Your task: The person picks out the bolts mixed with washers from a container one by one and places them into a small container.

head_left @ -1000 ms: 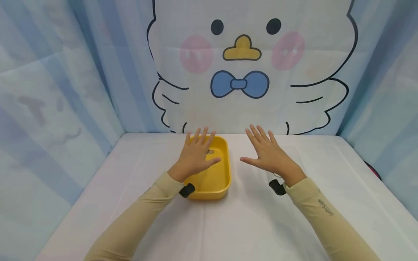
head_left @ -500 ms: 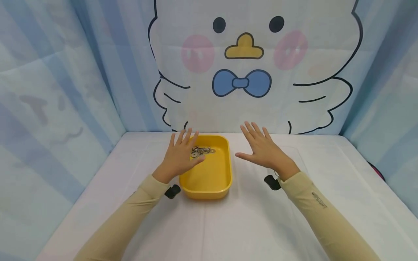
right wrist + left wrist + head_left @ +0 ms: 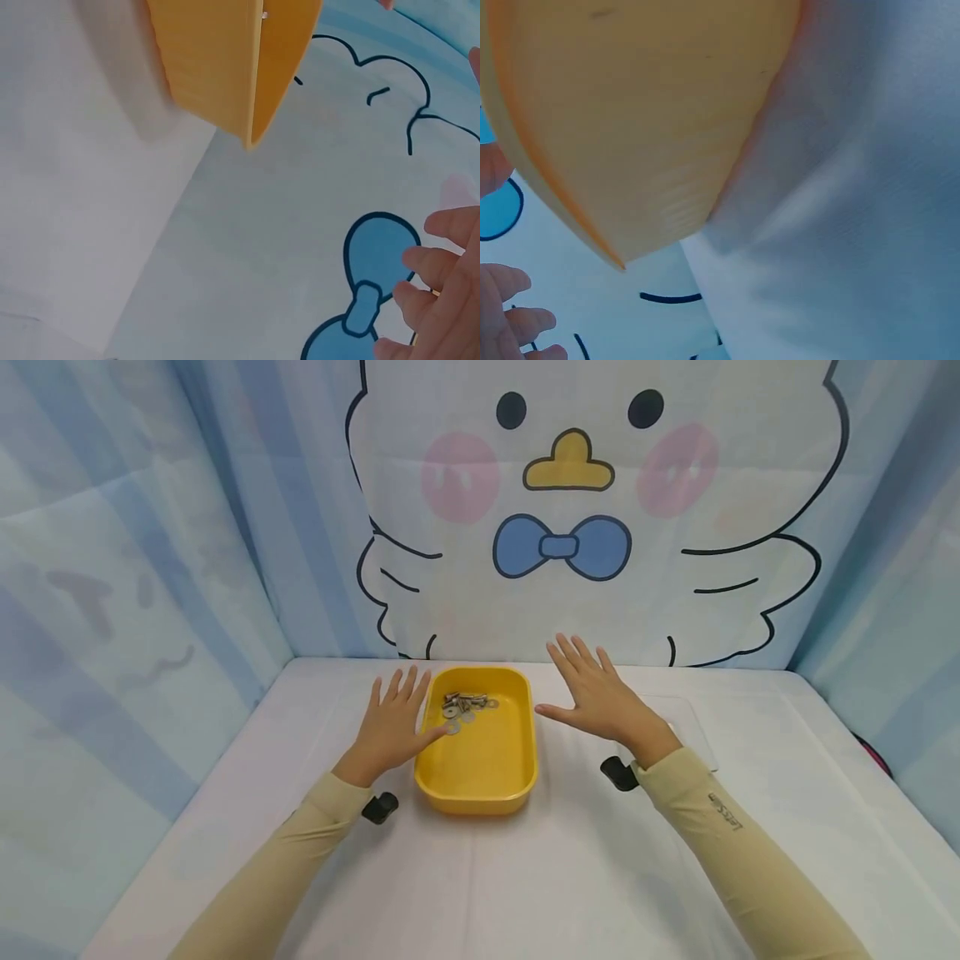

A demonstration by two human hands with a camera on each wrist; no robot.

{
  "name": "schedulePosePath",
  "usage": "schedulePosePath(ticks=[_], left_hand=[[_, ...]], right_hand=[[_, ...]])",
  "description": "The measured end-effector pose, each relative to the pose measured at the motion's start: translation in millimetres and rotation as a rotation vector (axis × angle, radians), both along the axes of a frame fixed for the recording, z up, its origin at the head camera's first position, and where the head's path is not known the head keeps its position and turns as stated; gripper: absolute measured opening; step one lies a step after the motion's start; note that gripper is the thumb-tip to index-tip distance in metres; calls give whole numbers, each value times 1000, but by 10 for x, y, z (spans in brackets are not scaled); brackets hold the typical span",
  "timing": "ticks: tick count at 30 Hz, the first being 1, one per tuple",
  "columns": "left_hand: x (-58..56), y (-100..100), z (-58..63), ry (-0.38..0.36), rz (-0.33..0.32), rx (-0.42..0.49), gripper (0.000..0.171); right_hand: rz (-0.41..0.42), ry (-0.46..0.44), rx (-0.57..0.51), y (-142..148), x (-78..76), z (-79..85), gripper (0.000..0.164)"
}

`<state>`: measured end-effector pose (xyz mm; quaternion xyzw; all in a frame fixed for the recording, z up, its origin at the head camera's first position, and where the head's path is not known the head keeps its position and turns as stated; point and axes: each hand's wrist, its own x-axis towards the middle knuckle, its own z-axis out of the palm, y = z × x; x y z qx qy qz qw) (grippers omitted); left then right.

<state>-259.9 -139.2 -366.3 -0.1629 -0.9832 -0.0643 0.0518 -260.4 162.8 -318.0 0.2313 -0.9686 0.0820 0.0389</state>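
Observation:
A yellow tray stands on the table, with several metal screws and flat washers in its far left part. My left hand is spread beside the tray's left side. Its thumb overlaps the rim in the head view; whether it touches is unclear. To the tray's right, my right hand is raised with fingers spread, holding nothing. The left wrist view shows the tray's outer wall close up, with some fingers at the lower left. Fingers also show in the right wrist view.
A clear, flat rectangular piece lies right of the tray, partly hidden by my right hand and wrist. White cloth covers the table. Behind hangs a printed curtain, and more curtain closes off both sides.
My left hand has moved left, off the tray, uncovering the screws and washers. My right hand has shifted slightly left. Both stay spread. The view has tilted a little.

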Motion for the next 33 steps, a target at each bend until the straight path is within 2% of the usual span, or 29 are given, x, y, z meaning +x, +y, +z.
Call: schedulePosePath(ticks=[3,6,14,21,26,33], left_hand=[[-15,-26,-43,-22,20,43,90],[-34,-57,-100,-55,41,144,90],[-79,-112,-236,-166,95,563,83],[-90,-146,-275,-339,170,875,80],[-76,-157,-278,-403,205,975,77],[-79,-168,-298,-429,235,1008,73]], right_hand=[[6,-6,-9,-22,-10,0,94],[16,-13,-27,-55,-19,5,93],[30,-65,-115,-188,-75,33,90],[46,-149,-306,-334,-186,-5,87],[117,-135,-444,-426,-290,-75,81],[200,-94,-566,-531,-379,-154,73]])
